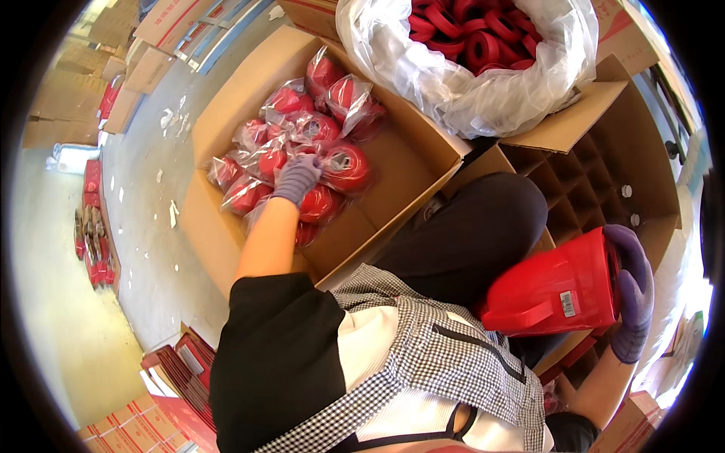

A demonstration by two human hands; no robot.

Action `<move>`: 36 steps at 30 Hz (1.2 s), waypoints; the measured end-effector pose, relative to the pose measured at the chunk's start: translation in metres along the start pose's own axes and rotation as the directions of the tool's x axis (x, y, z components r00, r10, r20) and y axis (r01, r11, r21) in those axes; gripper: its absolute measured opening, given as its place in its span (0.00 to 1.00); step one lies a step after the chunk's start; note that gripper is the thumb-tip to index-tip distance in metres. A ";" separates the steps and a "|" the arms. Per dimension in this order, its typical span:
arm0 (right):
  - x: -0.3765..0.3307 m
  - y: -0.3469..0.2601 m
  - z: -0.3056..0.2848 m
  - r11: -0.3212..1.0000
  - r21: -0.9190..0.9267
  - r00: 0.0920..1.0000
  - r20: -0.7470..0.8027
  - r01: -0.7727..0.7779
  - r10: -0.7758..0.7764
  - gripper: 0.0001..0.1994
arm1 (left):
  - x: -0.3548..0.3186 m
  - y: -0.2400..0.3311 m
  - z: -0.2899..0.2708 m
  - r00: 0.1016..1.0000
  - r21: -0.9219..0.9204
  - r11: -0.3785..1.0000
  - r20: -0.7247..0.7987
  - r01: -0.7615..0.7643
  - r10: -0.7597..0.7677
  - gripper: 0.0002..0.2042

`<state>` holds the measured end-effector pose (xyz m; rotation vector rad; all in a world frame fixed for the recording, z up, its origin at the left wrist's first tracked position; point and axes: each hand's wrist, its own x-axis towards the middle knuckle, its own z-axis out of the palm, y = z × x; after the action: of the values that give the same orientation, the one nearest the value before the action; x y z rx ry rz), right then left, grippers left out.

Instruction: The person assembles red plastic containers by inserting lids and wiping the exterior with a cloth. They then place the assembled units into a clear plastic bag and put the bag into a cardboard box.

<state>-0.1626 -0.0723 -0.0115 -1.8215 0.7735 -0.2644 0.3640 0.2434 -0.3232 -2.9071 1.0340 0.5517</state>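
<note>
My left hand (298, 179), in a grey-purple knit glove, reaches into an open cardboard box (393, 162). Its fingers are closed on the clear wrap of a bagged red round part (347, 167) with a hole in its top. Several other red parts (311, 127) in clear bags lie around it. On the right, my gloved right hand (636, 291) grips a red plastic jug (555, 291) at one end. The jug lies on its side near my lap, its handle toward me and a small white label on it. Some right fingertips are hidden behind the rim.
A clear plastic bag (468, 98) of red rings stands beyond the box. To the right, a carton (566, 189) has cardboard dividers. Stacked boxes (132, 423), flat red cartons (177, 377) and a blue metal frame (215, 38) surround me; paper scraps litter the floor.
</note>
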 end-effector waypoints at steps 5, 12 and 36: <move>0.008 -0.016 -0.002 0.994 -0.111 0.998 0.061 0.011 -0.004 0.34 | -0.014 -0.026 -0.134 0.956 -0.478 0.874 0.210 -0.082 0.204 0.16; 0.070 -0.076 0.039 0.921 -0.266 0.916 0.357 0.286 -0.182 0.26 | -0.056 0.065 -0.243 0.995 -0.862 0.499 -0.065 -0.094 0.074 0.23; 0.200 -0.134 0.111 0.944 -0.034 0.884 0.362 0.329 -0.295 0.19 | -0.057 0.214 -0.273 0.531 -0.596 0.124 -0.579 -0.794 0.619 0.37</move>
<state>0.0990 -0.0852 0.0297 -2.0091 0.2405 -0.1009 0.2798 0.0774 -0.0248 -2.8041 3.0770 1.0007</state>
